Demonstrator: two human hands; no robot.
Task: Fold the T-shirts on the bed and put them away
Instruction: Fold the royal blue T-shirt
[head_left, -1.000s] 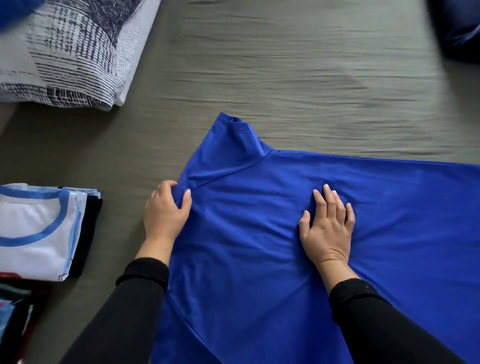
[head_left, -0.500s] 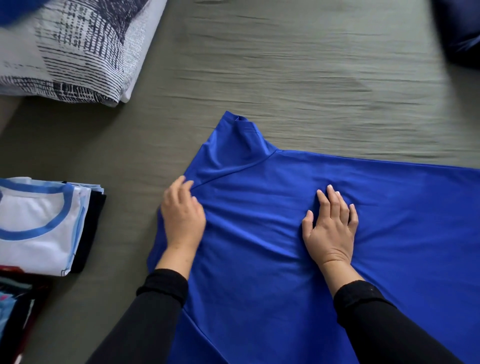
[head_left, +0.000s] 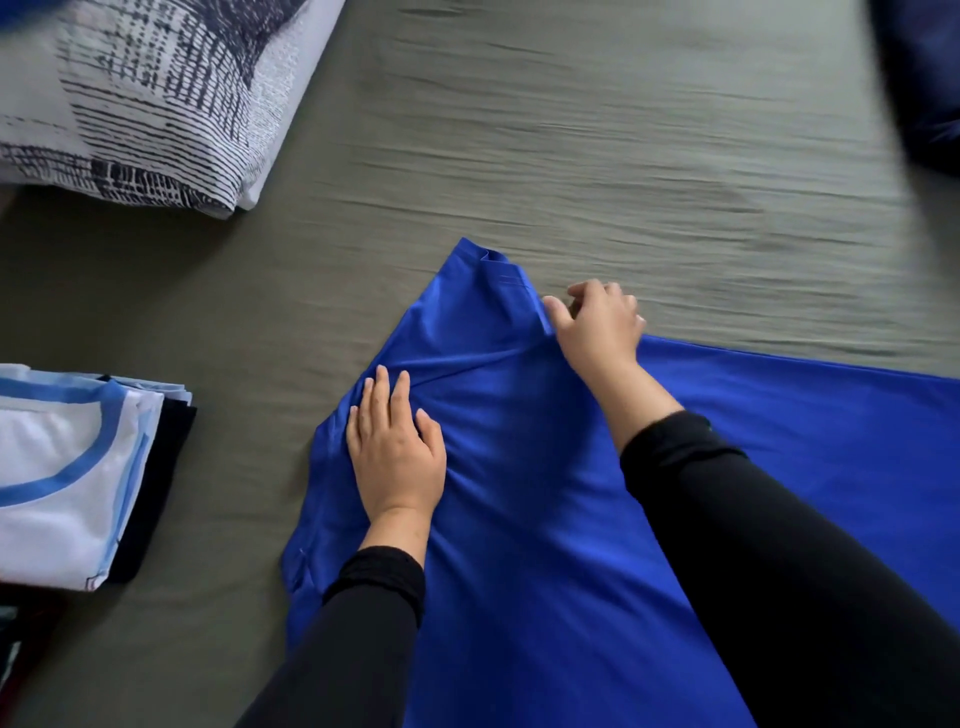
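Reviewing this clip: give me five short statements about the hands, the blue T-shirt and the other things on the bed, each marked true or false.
1. The left hand lies flat on the blue T-shirt. True.
2. The right hand rests flat in the middle of the shirt. False: it is at the shirt's far edge beside the sleeve, fingers curled.
3. A stack of folded T-shirts sits left of the blue shirt. True.
4. The top shirt of that stack is red. False: it is white with light blue trim.
5. The patterned pillow lies on the blue shirt. False: it lies apart, at the far left of the bed sheet.
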